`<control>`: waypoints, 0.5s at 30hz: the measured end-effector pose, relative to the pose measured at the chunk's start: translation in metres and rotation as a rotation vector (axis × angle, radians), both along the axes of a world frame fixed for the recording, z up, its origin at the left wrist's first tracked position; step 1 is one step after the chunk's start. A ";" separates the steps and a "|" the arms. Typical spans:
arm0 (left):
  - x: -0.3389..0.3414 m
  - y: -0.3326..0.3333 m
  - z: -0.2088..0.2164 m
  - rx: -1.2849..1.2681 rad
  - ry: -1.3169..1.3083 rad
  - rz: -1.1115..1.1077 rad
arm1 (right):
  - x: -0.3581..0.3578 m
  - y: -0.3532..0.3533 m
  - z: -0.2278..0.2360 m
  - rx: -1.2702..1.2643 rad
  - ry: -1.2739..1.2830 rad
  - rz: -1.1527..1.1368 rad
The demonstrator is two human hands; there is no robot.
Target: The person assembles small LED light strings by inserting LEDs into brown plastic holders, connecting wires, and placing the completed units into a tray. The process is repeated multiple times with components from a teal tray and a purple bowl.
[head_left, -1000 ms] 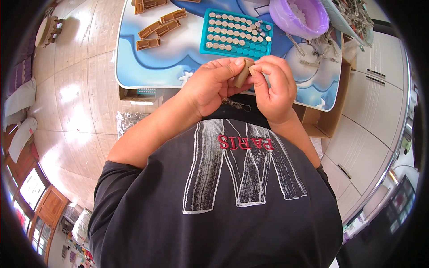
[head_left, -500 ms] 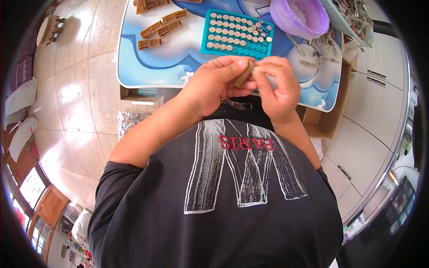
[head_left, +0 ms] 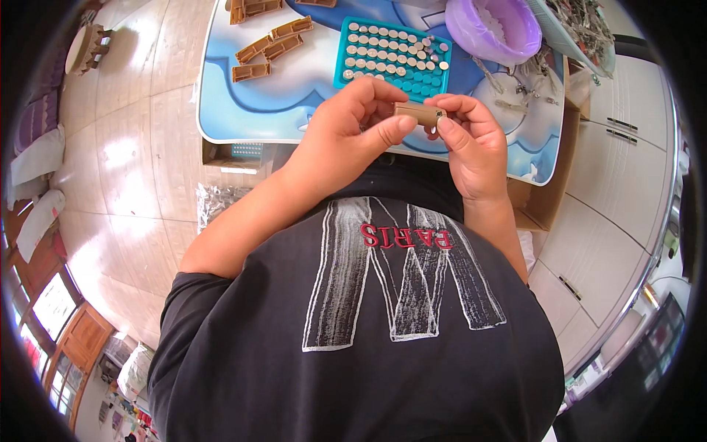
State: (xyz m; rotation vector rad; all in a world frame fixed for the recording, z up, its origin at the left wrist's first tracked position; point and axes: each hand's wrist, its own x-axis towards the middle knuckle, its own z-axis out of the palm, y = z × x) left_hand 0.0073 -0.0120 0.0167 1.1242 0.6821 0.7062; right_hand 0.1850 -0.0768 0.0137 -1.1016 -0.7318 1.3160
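Note:
Close to the table's near edge, a small brown rectangular plastic piece [head_left: 418,112] lies level between my hands. My right hand [head_left: 475,147] pinches its right end between thumb and fingers. Around the left end curls my left hand [head_left: 346,125], its thumb tip against the lower edge; some fingers are hidden behind. A tiny white bit [head_left: 434,130] shows beside my right thumb, too small to name. Just beyond my hands sits a teal tray [head_left: 340,62] with rows of small silver round discs [head_left: 372,53]. Similar brown plastic parts [head_left: 283,46] lie open side up at the far left.
A purple lined basin [head_left: 460,33] stands at the far right. Beside it are a light tray of packaged metal parts [head_left: 582,29] and loose small metal pieces [head_left: 526,92]. The blue patterned table [head_left: 258,110] has an open shelf [head_left: 221,155] underneath. White cabinets [head_left: 611,177] line the right.
The brown piece has turned from steeply tilted to nearly level. My right hand has shifted to its right end, while my left hand's grip has loosened and moved slightly left.

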 end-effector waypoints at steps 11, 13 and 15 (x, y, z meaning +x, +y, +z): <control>0.008 0.000 0.006 0.470 0.277 -0.017 | -0.006 -0.016 -0.005 -0.012 0.015 -0.090; 0.017 0.000 0.009 0.448 0.277 -0.086 | 0.006 -0.021 -0.013 -0.031 0.087 -0.126; 0.017 -0.001 0.009 0.545 0.241 -0.089 | 0.031 -0.029 -0.011 0.038 0.072 -0.152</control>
